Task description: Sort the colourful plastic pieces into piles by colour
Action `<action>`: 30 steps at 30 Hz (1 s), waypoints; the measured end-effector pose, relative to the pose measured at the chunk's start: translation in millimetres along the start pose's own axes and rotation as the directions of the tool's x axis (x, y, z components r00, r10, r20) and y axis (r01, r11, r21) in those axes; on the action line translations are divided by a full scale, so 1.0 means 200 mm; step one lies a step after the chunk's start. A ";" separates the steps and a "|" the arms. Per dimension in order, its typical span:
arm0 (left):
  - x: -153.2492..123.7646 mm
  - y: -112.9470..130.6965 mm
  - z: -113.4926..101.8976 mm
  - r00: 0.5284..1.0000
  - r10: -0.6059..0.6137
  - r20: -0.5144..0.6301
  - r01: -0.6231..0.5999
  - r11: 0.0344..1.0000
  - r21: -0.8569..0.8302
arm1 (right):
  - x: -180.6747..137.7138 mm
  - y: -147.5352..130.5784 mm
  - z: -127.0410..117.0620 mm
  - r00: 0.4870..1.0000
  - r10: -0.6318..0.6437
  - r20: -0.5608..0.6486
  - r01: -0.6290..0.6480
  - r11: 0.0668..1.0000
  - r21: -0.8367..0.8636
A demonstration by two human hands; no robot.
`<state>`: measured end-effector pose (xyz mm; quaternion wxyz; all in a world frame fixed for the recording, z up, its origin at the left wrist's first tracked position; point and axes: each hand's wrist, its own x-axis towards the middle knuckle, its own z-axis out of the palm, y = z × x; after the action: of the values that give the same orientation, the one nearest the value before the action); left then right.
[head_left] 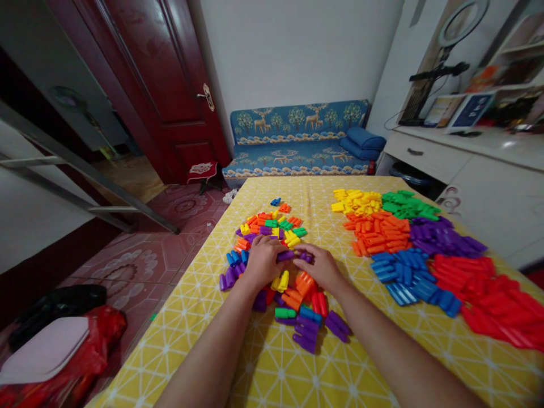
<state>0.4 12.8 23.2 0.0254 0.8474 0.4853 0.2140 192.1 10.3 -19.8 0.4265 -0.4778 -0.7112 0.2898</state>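
Over a mixed heap of colored plastic toy pieces (304,283), my left hand (264,260) is closed around a purple plastic piece (285,256). Just to its right, my right hand (322,265) pinches another purple plastic piece (306,258) between thumb and fingers. The two purple pieces are close together, with a small gap between them. Orange, red, yellow, green, blue and purple pieces lie around and below both hands. Some of these have rounded tube shapes joined side by side. My left hand hides part of the heap.
At the table's right lie sorted piles: yellow (357,202), green (408,205), orange (378,233), purple (444,237), blue (408,272) and red (488,297). A yellow patterned cloth (191,345) covers the table. Beyond stands a blue sofa (293,156); a metal ladder (127,204) leans left.
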 end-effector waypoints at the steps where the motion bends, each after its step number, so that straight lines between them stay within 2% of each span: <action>1: 0.00 0.00 0.00 0.999 0.003 -0.037 -0.003 1.000 -0.009 | 0.00 0.00 0.00 1.000 -0.021 0.020 0.022 1.000 -0.011; 4: 0.00 0.02 0.01 0.996 0.032 -0.080 -0.035 0.999 -0.028 | 0.00 -0.01 0.01 0.999 -0.009 0.030 0.009 1.000 0.023; 9: 0.01 0.04 0.07 0.997 0.072 -0.007 -0.072 0.997 -0.015 | 0.00 -0.03 0.00 0.999 0.008 0.034 -0.012 0.994 0.111; 15: 0.00 0.02 0.07 0.995 0.088 0.036 -0.085 0.993 -0.076 | 0.01 -0.04 0.01 0.998 0.013 0.066 -0.014 1.000 0.010; 18: -0.01 -0.01 0.06 0.998 0.057 0.021 -0.053 0.989 -0.134 | 0.00 -0.03 0.01 1.000 0.007 -0.007 -0.007 1.000 -0.015; 20: -0.01 -0.02 0.07 0.998 0.067 0.005 -0.066 0.984 -0.164 | -0.01 -0.02 0.00 0.997 0.017 -0.080 -0.016 1.000 0.011; 22: -0.01 -0.03 0.08 0.997 0.077 -0.015 -0.079 0.980 -0.185 | -0.02 -0.01 -0.01 0.994 0.037 -0.104 -0.032 0.998 0.048; 25: 0.00 -0.05 0.09 0.998 0.056 -0.038 -0.062 0.978 -0.198 | -0.03 -0.02 -0.01 0.999 0.032 -0.028 -0.031 0.999 0.022; 30: -0.01 -0.07 0.12 0.997 0.057 -0.043 -0.066 0.966 -0.248 | -0.02 -0.07 0.02 0.997 -0.023 0.075 0.035 0.986 -0.160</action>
<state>-2.6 23.3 -1.6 0.1167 0.8481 0.4285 0.2890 183.0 1.6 -10.8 0.3643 -0.4894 -0.7543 0.2423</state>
